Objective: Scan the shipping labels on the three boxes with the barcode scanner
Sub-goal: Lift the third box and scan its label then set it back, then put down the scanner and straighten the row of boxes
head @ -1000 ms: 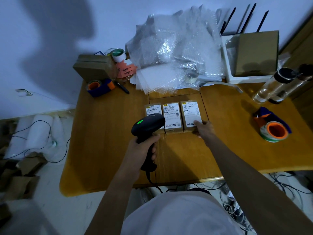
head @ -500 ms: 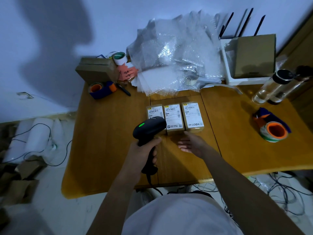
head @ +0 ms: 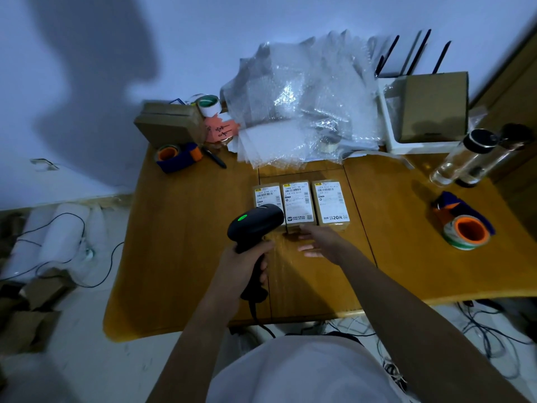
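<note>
Left hand (head: 242,271) wrapped around black pistol-grip barcode scanner (head: 255,225). Right hand (head: 322,241) spread, empty. Three small brown labelled cardboard boxes (head: 299,203) side by side mid-tabletop (head: 180,257); probably light, stiff; steady by edges.

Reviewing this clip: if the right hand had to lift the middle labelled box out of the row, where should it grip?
Probably by its near and far ends, from above. The middle box sits flush between the left box and right box, so its long sides are blocked. The open right hand hovers near its front edge.
</note>
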The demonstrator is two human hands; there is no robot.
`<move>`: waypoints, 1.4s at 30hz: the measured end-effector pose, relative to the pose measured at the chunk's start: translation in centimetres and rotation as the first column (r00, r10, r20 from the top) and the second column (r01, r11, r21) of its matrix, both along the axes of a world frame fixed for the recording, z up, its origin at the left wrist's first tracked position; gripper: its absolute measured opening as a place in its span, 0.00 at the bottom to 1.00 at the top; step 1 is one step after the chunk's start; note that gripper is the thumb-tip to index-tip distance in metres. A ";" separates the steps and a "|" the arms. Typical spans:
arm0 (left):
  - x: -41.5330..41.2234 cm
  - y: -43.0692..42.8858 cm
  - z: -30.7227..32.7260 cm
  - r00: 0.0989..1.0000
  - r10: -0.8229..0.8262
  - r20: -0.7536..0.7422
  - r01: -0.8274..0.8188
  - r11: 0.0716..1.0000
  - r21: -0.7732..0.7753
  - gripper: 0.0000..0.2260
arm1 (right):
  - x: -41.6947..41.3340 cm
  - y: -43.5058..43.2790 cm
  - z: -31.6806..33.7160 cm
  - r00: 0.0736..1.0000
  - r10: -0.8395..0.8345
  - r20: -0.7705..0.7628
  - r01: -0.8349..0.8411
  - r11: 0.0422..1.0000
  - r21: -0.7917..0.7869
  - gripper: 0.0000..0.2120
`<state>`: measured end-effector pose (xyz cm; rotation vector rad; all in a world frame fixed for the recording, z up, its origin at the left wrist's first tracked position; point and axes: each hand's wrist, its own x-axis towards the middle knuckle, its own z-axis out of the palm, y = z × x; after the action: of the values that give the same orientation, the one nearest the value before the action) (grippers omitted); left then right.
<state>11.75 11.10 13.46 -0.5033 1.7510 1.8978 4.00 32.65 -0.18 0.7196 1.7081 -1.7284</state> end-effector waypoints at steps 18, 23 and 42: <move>-3.0 -1.4 0.8 0.984 0.165 -0.062 -0.161 0.985 0.070 0.07 | 4.7 -5.9 8.4 0.933 0.252 -0.258 -0.274 0.960 -0.055 0.22; -4.2 -1.9 1.4 0.976 0.212 -0.046 -0.206 0.973 0.103 0.06 | 5.0 -7.6 10.2 0.891 0.346 -0.295 -0.379 0.924 -0.061 0.26; -7.9 -4.9 -0.9 0.938 0.306 -0.164 -0.315 0.949 -0.026 0.11 | 3.7 -12.6 11.1 0.903 0.273 -0.331 -0.325 0.939 -0.115 0.15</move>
<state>3.87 6.22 12.58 -0.7013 1.9187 2.1644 7.65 20.05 10.96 0.0979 1.7387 -1.8021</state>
